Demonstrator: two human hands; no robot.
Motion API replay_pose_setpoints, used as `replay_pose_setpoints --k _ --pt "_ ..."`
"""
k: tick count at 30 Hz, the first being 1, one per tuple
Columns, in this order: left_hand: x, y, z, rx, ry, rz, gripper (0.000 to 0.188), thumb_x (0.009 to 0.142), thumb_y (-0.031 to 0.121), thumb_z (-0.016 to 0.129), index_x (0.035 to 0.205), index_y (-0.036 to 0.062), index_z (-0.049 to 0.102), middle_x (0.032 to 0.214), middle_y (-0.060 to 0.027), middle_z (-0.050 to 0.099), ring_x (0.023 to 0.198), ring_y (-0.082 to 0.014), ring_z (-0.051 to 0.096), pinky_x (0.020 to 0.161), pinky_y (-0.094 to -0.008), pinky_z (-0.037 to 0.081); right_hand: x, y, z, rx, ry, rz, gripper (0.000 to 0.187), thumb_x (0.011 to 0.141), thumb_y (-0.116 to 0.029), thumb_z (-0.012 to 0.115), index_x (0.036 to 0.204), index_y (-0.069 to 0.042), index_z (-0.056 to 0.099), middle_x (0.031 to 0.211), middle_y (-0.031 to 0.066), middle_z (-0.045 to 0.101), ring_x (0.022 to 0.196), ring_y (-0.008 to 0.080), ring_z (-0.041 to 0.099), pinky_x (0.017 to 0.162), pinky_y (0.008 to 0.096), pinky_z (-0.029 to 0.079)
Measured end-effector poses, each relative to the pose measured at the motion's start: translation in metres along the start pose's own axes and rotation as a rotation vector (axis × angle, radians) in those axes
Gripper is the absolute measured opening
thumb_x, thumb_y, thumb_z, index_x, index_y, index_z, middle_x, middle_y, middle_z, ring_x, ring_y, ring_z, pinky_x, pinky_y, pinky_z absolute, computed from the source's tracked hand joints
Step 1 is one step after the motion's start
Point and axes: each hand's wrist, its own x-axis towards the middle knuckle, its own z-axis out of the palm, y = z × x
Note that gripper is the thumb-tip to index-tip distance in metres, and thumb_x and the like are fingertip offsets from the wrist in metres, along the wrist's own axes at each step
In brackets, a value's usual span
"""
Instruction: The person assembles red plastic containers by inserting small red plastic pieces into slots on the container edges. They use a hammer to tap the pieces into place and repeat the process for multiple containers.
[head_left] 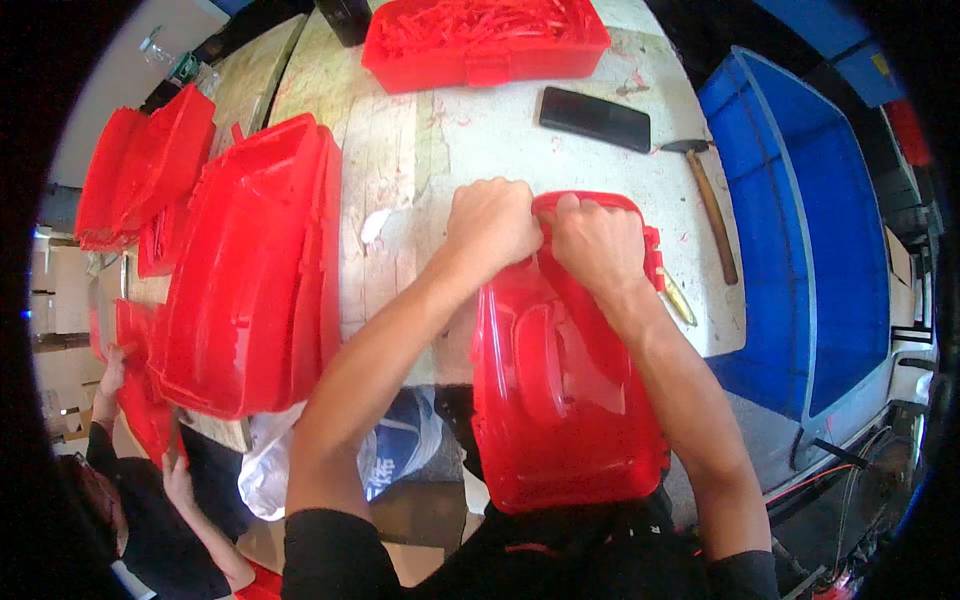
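A glossy red plastic toolbox lid (570, 430) with a raised, handle-shaped form in its middle lies lengthwise before me, its near end against my body. My left hand (495, 225) is a closed fist at the lid's far left corner. Beside it, my right hand (600, 245) is closed over the far rim. The fingertips of both hands are hidden beneath the knuckles, so anything small inside them does not show. Close to the lid's right edge lies a thin yellowish knife-like tool (678, 298).
Nested red plastic box shells (250, 270) stand at left, more red parts (145, 170) behind. A red bin of scraps (490, 45), a black phone (595, 120) and a wooden-handled hammer (712, 215) lie farther off. A blue crate (780, 230) stands right. A co-worker (150, 520) handles red parts at lower left.
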Motion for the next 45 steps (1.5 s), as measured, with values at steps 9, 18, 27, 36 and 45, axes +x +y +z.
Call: replay_pose_setpoints --k 9,18,27,36,45 --pt "-0.004 -0.002 -0.003 0.011 -0.112 -0.012 0.025 0.076 0.026 0.068 0.084 0.0038 0.075 0.082 -0.0242 0.069 0.079 -0.0406 0.069 0.075 -0.05 0.054 -0.002 0.009 -0.009 -0.061 -0.077 -0.175 0.012 0.087 -0.014 0.059 0.086 -0.008 0.07 0.074 0.0112 0.072 0.065 0.0237 0.072 0.055 0.0366 0.057" --pt "-0.013 -0.016 -0.003 -0.033 -0.076 0.039 0.031 0.079 0.034 0.068 0.089 0.0047 0.072 0.08 -0.0233 0.069 0.078 -0.0404 0.068 0.073 -0.0512 0.054 0.0 0.013 -0.032 -0.158 -0.102 -0.271 0.012 0.086 -0.016 0.064 0.084 -0.005 0.068 0.075 0.0113 0.072 0.067 0.0228 0.073 0.057 0.0329 0.057" --pt "-0.008 -0.015 -0.001 0.0 -0.055 0.061 0.026 0.075 0.028 0.067 0.079 0.0029 0.072 0.074 -0.0248 0.067 0.072 -0.0413 0.068 0.07 -0.0502 0.054 -0.021 -0.001 -0.009 -0.097 -0.048 -0.09 0.026 0.093 -0.025 0.057 0.074 -0.008 0.063 0.067 0.0095 0.069 0.057 0.0212 0.07 0.049 0.0322 0.055" --pt "-0.007 -0.01 -0.004 -0.011 -0.052 0.038 0.025 0.074 0.025 0.066 0.078 0.0013 0.073 0.073 -0.0256 0.067 0.07 -0.0417 0.068 0.069 -0.0499 0.054 0.011 0.013 -0.031 -0.274 -0.084 -0.418 0.011 0.085 -0.014 0.063 0.084 -0.007 0.072 0.073 0.0099 0.072 0.066 0.0192 0.073 0.054 0.0318 0.057" --pt "-0.004 -0.009 -0.002 0.01 -0.062 0.011 0.025 0.076 0.025 0.067 0.081 0.0015 0.073 0.074 -0.0256 0.067 0.071 -0.0415 0.068 0.069 -0.0494 0.054 0.003 0.004 -0.023 0.002 -0.2 0.019 0.029 0.091 -0.031 0.062 0.072 -0.012 0.074 0.07 0.0102 0.072 0.063 0.0218 0.072 0.055 0.0364 0.055"
